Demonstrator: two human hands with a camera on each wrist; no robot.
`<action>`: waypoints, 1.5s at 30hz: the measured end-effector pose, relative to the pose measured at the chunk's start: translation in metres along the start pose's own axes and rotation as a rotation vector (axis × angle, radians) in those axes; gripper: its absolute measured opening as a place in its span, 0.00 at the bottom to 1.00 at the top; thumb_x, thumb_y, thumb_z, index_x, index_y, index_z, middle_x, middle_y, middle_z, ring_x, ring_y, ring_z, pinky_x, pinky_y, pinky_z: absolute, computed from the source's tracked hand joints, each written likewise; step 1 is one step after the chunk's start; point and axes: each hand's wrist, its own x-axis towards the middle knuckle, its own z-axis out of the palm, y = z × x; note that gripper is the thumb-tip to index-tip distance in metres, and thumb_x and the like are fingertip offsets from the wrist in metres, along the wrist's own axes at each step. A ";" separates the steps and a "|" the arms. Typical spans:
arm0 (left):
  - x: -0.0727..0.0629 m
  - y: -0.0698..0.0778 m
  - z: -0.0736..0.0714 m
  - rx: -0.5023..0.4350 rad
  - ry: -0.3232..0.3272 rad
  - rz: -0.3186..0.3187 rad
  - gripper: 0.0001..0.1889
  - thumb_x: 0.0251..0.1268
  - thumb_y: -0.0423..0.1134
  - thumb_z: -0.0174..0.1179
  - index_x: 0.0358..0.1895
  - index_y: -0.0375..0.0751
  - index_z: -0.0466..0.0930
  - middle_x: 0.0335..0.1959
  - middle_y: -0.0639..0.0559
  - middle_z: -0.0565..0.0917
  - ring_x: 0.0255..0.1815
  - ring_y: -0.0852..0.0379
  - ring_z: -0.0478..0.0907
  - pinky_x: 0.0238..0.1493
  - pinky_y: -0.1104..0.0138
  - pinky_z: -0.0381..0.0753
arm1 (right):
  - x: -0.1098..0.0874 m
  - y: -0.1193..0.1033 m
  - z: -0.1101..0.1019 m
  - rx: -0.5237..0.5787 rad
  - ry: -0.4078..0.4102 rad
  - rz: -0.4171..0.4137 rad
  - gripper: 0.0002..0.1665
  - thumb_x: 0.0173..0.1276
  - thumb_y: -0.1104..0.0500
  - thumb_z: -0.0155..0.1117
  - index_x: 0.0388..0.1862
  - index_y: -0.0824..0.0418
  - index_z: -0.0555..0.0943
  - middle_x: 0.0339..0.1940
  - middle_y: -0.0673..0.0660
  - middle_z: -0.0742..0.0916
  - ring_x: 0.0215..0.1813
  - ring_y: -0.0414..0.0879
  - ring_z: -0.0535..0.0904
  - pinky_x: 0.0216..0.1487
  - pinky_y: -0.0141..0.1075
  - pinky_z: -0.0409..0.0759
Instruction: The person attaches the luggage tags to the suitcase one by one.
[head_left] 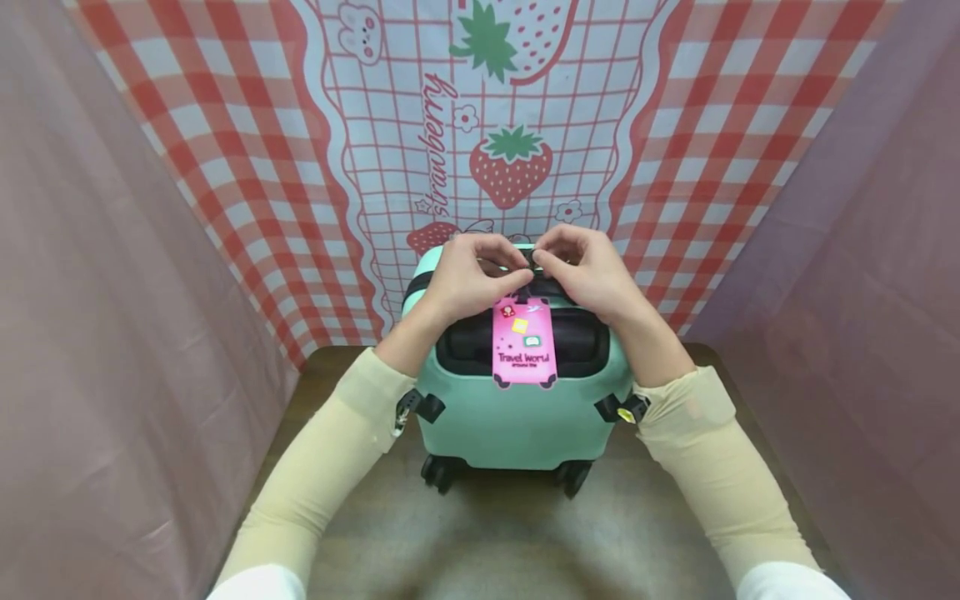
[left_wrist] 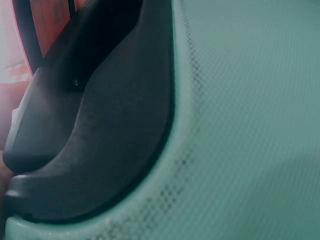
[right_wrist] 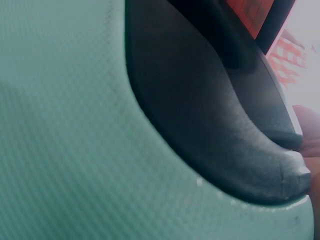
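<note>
A mint-green hard-shell suitcase (head_left: 517,425) stands upright, with a black handle recess (head_left: 585,337) in its upper part. A pink luggage tag (head_left: 525,343), printed "Travel World", hangs over that recess. Above it, my left hand (head_left: 474,275) pinches the tag's dark strap (head_left: 522,293) between thumb and fingertips. From the other side my right hand (head_left: 588,268) pinches at the strap too, its fingertips close to the left ones. The fingers cover most of the strap. Both wrist views are filled by the textured green shell (left_wrist: 250,100) and the black recess edge (right_wrist: 180,100).
Black wheels (head_left: 438,472) under the suitcase rest on a wooden tabletop (head_left: 480,542). Behind it hangs a red-checked strawberry cloth (head_left: 480,108). Pinkish curtains (head_left: 127,333) close in both sides. A dark wrist strap (head_left: 408,404) sits at each sleeve cuff.
</note>
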 end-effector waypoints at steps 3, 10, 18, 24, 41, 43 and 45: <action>0.000 0.000 0.001 0.008 -0.030 0.003 0.05 0.67 0.36 0.72 0.40 0.39 0.89 0.38 0.45 0.91 0.35 0.54 0.91 0.46 0.65 0.89 | 0.000 0.001 0.001 -0.003 0.013 -0.005 0.10 0.80 0.56 0.64 0.50 0.61 0.86 0.41 0.57 0.89 0.38 0.43 0.82 0.40 0.32 0.79; 0.000 0.000 0.002 0.032 -0.076 0.040 0.02 0.70 0.33 0.68 0.40 0.38 0.86 0.39 0.45 0.89 0.38 0.53 0.91 0.45 0.67 0.85 | -0.001 0.001 0.003 -0.011 0.001 -0.027 0.12 0.81 0.55 0.63 0.50 0.63 0.85 0.42 0.59 0.88 0.38 0.42 0.81 0.40 0.31 0.77; -0.001 -0.001 0.006 0.149 -0.006 0.170 0.05 0.68 0.34 0.70 0.40 0.35 0.91 0.37 0.44 0.91 0.41 0.53 0.93 0.46 0.63 0.89 | -0.002 -0.002 0.005 -0.012 0.036 -0.027 0.12 0.81 0.56 0.64 0.50 0.64 0.85 0.41 0.60 0.88 0.34 0.42 0.81 0.37 0.30 0.79; -0.002 -0.003 0.007 0.137 0.000 0.167 0.06 0.66 0.34 0.71 0.42 0.36 0.89 0.35 0.45 0.92 0.37 0.54 0.93 0.44 0.63 0.89 | -0.001 -0.001 0.002 -0.020 0.034 -0.012 0.12 0.80 0.55 0.65 0.50 0.64 0.85 0.43 0.61 0.89 0.33 0.42 0.82 0.35 0.31 0.78; -0.003 -0.004 0.009 0.143 -0.034 0.172 0.08 0.68 0.33 0.71 0.47 0.35 0.91 0.43 0.44 0.92 0.45 0.52 0.93 0.53 0.63 0.90 | 0.002 0.000 0.002 0.017 0.024 0.014 0.13 0.80 0.56 0.65 0.51 0.64 0.85 0.42 0.55 0.89 0.34 0.41 0.81 0.39 0.30 0.80; -0.002 -0.003 0.009 0.148 -0.039 0.166 0.08 0.69 0.34 0.71 0.47 0.35 0.91 0.44 0.44 0.93 0.46 0.52 0.93 0.53 0.63 0.90 | 0.002 0.000 0.002 0.016 0.029 0.015 0.12 0.80 0.55 0.65 0.51 0.63 0.85 0.41 0.54 0.89 0.34 0.42 0.81 0.39 0.31 0.79; -0.002 -0.003 0.008 0.153 -0.040 0.162 0.08 0.69 0.34 0.71 0.47 0.36 0.91 0.43 0.45 0.93 0.46 0.53 0.94 0.53 0.63 0.90 | 0.003 0.000 0.002 0.013 0.032 0.014 0.12 0.80 0.55 0.65 0.51 0.62 0.85 0.40 0.53 0.88 0.33 0.43 0.80 0.38 0.31 0.78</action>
